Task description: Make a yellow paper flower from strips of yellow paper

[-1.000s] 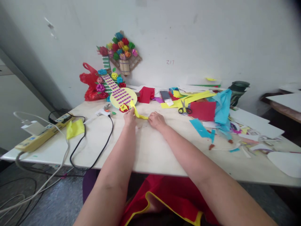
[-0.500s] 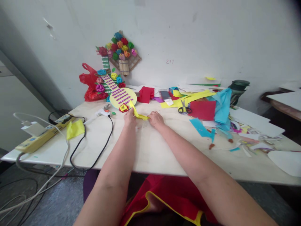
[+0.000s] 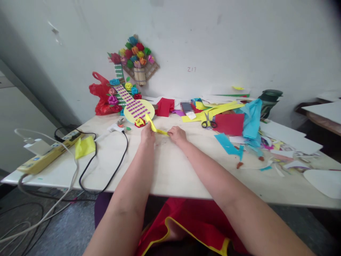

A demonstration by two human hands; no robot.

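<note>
Between my two hands a folded strip of yellow crepe paper is stretched low over the white table. My left hand pinches it near its bend, and one end sticks up past the thumb. Its other end is pinched in the closed fingers of my right hand. Just beyond my left hand lies a round-bodied paper guitar with purple dashes, and a red and yellow paper flower sits at its lower edge. A white glue gun rests to the left of my left hand.
At left are a power strip with cables and a yellow paper piece. Scissors, red paper, blue paper and scattered scraps cover the right side. A red plastic bag stands at the back left.
The yellow strip is now pulled straighter and looks narrower between my hands. Both hands stay in nearly the same place.
</note>
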